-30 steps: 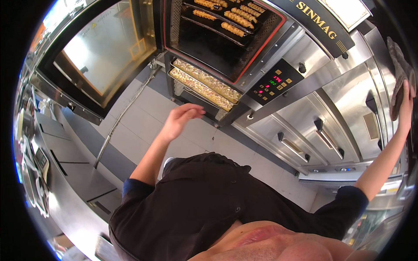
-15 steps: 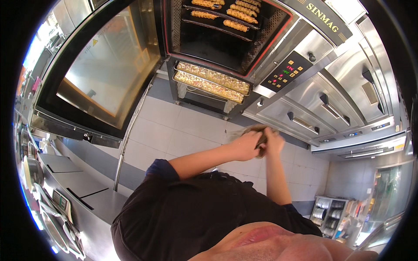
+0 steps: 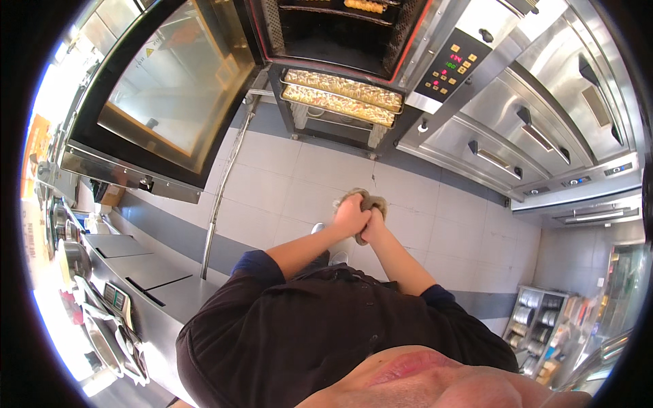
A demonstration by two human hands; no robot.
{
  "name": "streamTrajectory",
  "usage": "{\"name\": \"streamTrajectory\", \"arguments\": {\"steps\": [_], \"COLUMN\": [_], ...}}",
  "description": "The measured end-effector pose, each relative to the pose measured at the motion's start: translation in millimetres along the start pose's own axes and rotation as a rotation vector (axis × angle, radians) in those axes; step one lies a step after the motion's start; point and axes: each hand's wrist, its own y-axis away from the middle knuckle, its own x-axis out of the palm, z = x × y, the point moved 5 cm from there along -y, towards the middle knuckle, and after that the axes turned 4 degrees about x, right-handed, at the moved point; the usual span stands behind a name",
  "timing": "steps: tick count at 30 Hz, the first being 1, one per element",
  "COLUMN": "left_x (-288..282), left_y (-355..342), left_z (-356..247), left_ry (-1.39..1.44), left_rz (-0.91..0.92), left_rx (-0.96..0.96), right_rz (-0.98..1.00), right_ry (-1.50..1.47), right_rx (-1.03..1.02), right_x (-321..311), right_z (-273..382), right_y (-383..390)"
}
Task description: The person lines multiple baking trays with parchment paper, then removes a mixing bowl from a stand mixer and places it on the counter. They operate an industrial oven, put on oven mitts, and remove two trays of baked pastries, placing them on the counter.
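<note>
Both of my hands are together in front of my body, above the tiled floor. A brownish-grey cloth (image 3: 371,200) is bunched between them; its folds hide whether it is a glove or a plain rag. My left hand (image 3: 349,217) is closed round the near left side of the cloth. Pressed against it, my right hand (image 3: 373,226) grips the right side, its fingers partly hidden. Beyond them stands the open oven (image 3: 333,49), where twisted golden bread (image 3: 365,6) lies on a dark tray.
The glass oven door (image 3: 160,88) stands swung out at the left. Beneath the oven chamber, two trays of topped dough (image 3: 340,102) sit in a rack. Steel deck ovens (image 3: 524,129) line the right. A steel counter (image 3: 146,282) with a scale (image 3: 115,297) runs along the left.
My hands have moved left in view, and the cloth is now gathered more compactly between them. The view has tilted down, so less of the oven's inside shows.
</note>
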Motion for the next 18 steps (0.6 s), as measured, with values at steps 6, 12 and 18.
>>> {"name": "streamTrajectory", "arguments": {"steps": [6,12,18], "left_x": [68,95,45], "left_y": [52,83,72], "left_z": [-42,-74,-34], "left_ry": [0.073,0.148,0.291], "left_rz": [0.179,0.427,0.265], "left_rx": [0.31,0.449,0.253], "right_rz": [0.077,0.117,-0.027], "right_ry": [0.317,0.756,0.815], "right_rx": [-0.161,-0.225,-0.375], "right_x": [-6,12,33], "right_z": [37,60,70], "right_y": [46,127,119]}}
